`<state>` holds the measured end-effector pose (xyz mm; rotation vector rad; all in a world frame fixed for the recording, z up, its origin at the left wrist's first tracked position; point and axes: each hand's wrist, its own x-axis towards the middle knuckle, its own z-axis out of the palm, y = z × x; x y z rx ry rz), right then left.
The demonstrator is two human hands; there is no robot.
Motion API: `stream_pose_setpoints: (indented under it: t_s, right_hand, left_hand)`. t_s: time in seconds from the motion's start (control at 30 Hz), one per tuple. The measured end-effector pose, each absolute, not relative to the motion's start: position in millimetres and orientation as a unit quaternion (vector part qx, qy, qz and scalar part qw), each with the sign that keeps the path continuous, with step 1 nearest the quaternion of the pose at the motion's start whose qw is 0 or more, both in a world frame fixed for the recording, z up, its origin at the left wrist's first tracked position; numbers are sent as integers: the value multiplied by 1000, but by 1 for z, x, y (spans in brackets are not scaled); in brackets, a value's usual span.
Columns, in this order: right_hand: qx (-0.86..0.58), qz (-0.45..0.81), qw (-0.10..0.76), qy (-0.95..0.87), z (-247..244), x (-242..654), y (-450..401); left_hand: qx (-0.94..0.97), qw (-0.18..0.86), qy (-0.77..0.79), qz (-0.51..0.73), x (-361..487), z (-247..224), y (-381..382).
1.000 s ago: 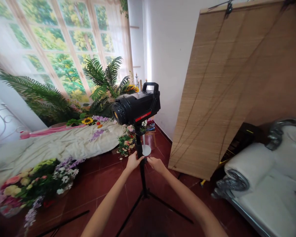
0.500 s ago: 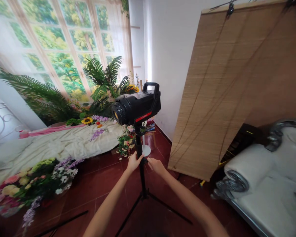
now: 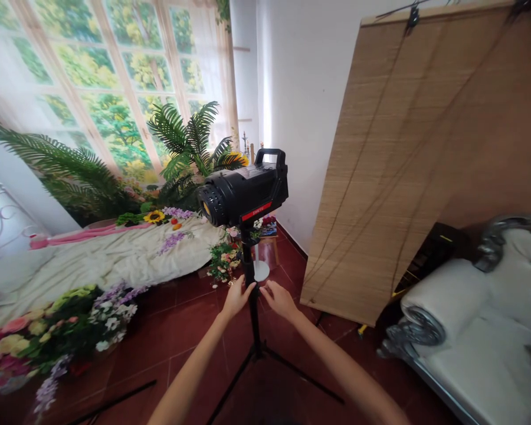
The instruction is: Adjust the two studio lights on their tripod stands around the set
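Observation:
A black studio light with a red side label and a top handle sits on a black light stand. Its round front points left. My left hand is wrapped round the stand's column below the light. On the column's right side, the fingers of my right hand are bent at a small dark locking knob, which they mostly hide. The stand's legs spread out on the floor beneath my arms.
A bed with a cream cover and scattered flowers is at left, a flower arrangement before it. Palm leaves rise behind the light. At right stand a bamboo blind and a pale tufted sofa. Another dark pole lies low at left.
My right hand's fingers have shifted and turned slightly at the knob. The left hand has slipped a little lower on the column. The light looks almost unmoved.

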<state>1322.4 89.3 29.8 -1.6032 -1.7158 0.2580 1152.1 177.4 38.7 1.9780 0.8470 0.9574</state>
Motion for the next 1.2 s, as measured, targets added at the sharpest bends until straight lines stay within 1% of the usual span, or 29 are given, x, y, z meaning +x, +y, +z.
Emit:
stream_pose_setpoints:
  t_s: [0.13, 0.23, 0.5, 0.63, 0.8, 0.93, 1.03, 1.2]
  right_hand:
    - [-608, 135, 478, -620, 38, 1320, 109]
    - [-584, 169, 519, -601, 41, 1311, 126]
    - [-587, 173, 505, -609, 50, 1286, 144]
    - [-606, 190, 476, -608, 64, 1287, 142]
    - [-632, 186, 449, -604, 87, 1291, 140]
    - [-601, 205, 473, -611, 97, 1290, 141]
    - [-583, 212, 499, -605, 109, 1289, 144]
    - [-560, 210, 532, -600, 148, 1291, 151]
  left_hand:
    - [763, 385, 330, 401, 1147, 28, 177]
    - [759, 386, 333, 405, 1141, 22, 174]
    - [773, 362, 329, 404, 1136, 26, 171]
    - [779, 347, 332, 402, 1140, 30, 172]
    - [795, 303, 342, 398, 1144, 38, 173]
    - [793, 327, 327, 398, 1146, 46, 174]
    - [775, 340, 324, 422, 1150, 53, 177]
    - [748, 351, 322, 461, 1160, 75, 188]
